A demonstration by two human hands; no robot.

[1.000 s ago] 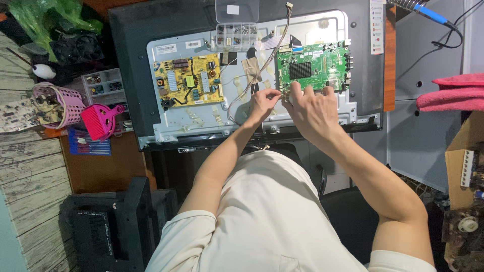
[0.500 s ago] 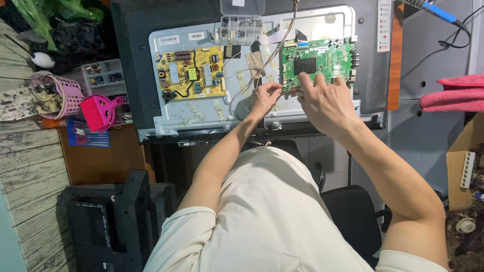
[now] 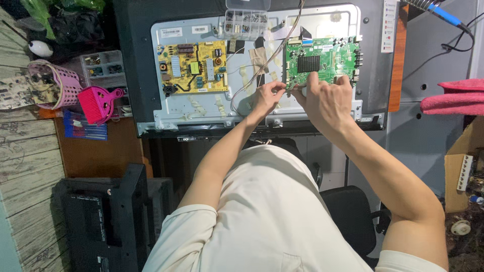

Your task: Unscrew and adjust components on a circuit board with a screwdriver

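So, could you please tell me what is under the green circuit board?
The green circuit board lies on the grey metal back panel. Both hands, left hand and right hand, cover its lower edge.

A person in a cream short-sleeved shirt (image 3: pixel 272 221), arms bare from sleeves to fingers (image 3: pixel 275 89), no rings or watch.

Grey wooden floor planks (image 3: pixel 20 166) left of brown workbench (image 3: pixel 96 151); black office chair (image 3: pixel 353 221) below bench; grey panel (image 3: pixel 428 146) right.

tabletop (image 3: pixel 101 151) | opened tv panel (image 3: pixel 136 60) across its middle | pink brush (image 3: pixel 98 103), pink basket (image 3: pixel 50 83), parts tray (image 3: pixel 103 68) by left edge
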